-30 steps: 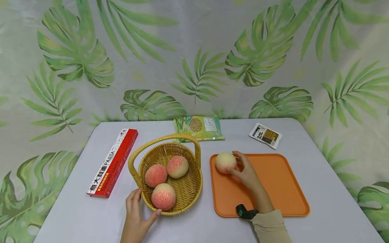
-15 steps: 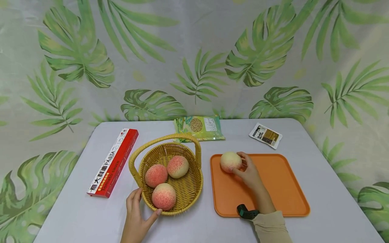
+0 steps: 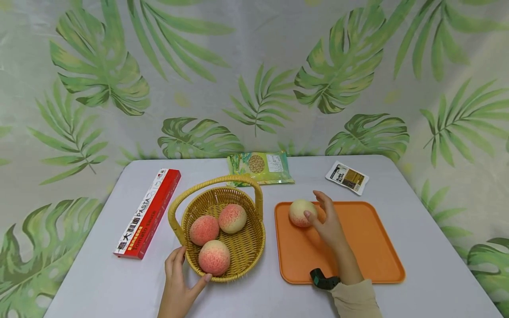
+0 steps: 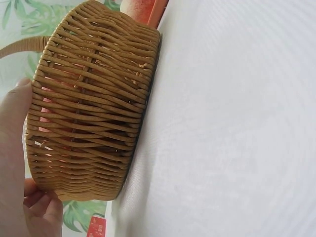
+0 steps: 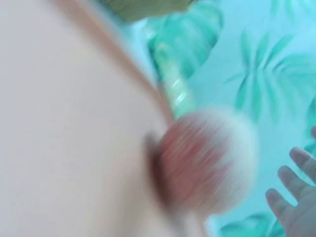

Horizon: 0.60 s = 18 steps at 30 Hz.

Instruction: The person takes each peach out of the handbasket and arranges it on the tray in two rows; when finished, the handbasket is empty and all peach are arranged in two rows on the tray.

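Note:
My left hand (image 3: 176, 283) holds the wicker basket (image 3: 248, 249) at its near left rim, thumb in front and fingers at the side. Inside the basket are three pink and cream peaches, one nearest the thumb (image 3: 214, 257), a redder peach (image 3: 204, 230) and a paler peach (image 3: 232, 218). A fourth peach (image 3: 301, 208) sits at the far left of the orange tray (image 3: 350, 247). Beside it, my right hand (image 3: 331, 223) has its fingers spread; the thumb overlaps the peach in the head view. From the right wrist, the fingers (image 5: 292, 183) show apart from that blurred peach (image 5: 212, 160).
A red pasta box (image 3: 149, 216) lies left of the basket. Behind the basket is a green packet (image 3: 260, 168), partly crossed by the basket's arched handle (image 3: 216, 179). A small white and brown pouch (image 3: 347, 177) lies beyond the tray. Leaf-print cloth hangs behind the table.
My right hand moved slightly right with the peach on the tray, then let go, its fingers lifting away from the peach. The left hand and basket stayed put.

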### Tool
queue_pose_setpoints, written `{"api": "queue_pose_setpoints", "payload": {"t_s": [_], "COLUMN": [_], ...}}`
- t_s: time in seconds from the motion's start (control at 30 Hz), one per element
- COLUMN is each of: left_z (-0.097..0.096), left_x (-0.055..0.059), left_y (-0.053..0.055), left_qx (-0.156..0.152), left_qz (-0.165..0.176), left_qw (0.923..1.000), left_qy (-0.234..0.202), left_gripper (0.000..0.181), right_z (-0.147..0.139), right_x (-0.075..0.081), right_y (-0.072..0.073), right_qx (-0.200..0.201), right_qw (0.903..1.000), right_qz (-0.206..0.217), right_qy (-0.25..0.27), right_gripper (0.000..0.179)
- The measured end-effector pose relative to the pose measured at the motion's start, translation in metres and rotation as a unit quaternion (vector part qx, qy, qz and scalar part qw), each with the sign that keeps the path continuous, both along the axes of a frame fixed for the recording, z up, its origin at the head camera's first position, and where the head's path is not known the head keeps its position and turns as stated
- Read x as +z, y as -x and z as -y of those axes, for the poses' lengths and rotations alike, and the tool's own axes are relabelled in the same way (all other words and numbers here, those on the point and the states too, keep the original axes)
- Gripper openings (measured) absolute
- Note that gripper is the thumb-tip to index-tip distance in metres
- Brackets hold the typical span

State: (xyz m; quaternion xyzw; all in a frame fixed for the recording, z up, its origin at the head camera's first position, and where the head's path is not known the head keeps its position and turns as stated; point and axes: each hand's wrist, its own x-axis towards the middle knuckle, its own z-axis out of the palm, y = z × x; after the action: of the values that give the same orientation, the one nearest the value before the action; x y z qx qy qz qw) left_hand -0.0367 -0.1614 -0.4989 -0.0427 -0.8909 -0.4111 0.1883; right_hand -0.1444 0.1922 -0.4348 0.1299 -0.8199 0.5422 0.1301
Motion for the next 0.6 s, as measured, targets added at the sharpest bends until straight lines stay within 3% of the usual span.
{"api": "queue_pose_setpoints", "payload": {"t_s": [0.17, 0.27, 0.33, 0.47, 0.6], "left_z": [0.000, 0.000, 0.000, 0.000, 0.001], "left_x": [0.000, 0.000, 0.000, 0.000, 0.000], "left_y": [0.000, 0.000, 0.000, 0.000, 0.000], "left_qx": [0.001, 0.000, 0.000, 0.000, 0.002], "left_qz": [0.003, -0.005, -0.006, 0.002, 0.008], "left_qw": [1.0000, 1.0000, 1.0000, 1.0000, 1.0000], "left_qy": [-0.001, 0.000, 0.001, 0.000, 0.000], "left_gripper": [0.092, 0.092, 0.092, 0.092, 0.093], "right_z": [0.022, 0.040, 0.053, 0.078, 0.098], "right_x": [0.035, 0.049, 0.055, 0.055, 0.047], "right_y": [-0.014, -0.022, -0.027, -0.034, -0.036], "right_qx": [0.035, 0.090, 0.135, 0.202, 0.248], "right_qw": [0.9937, 0.9822, 0.9741, 0.9674, 0.9647], "right_qz": [-0.105, -0.164, -0.180, -0.152, -0.089], "right_qy": [0.013, 0.021, 0.022, 0.014, 0.010], "right_gripper": [0.059, 0.059, 0.062, 0.065, 0.070]}}
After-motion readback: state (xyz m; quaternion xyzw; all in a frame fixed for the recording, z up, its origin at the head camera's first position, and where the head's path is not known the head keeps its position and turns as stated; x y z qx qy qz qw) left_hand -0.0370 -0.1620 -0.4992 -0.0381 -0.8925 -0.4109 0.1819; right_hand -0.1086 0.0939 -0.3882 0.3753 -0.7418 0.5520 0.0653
